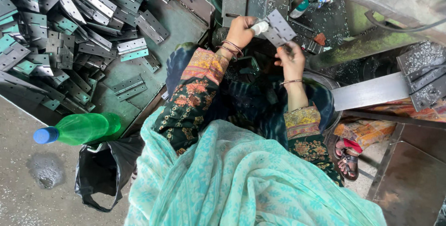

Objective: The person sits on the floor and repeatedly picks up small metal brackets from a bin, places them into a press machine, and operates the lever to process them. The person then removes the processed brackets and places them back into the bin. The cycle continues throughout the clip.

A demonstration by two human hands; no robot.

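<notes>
Turquoise shawl [241,179] below; both hands [267,45] clasp one grey hinge [280,27], hinge pile [60,31] well left.

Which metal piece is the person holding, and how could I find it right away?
Start at the big pile of grey hinges in the tray on the left, then look right to the two hands near the top middle. The left hand and right hand grip one flat grey hinge between them. It alone is lifted up, not lying in the pile.
</notes>
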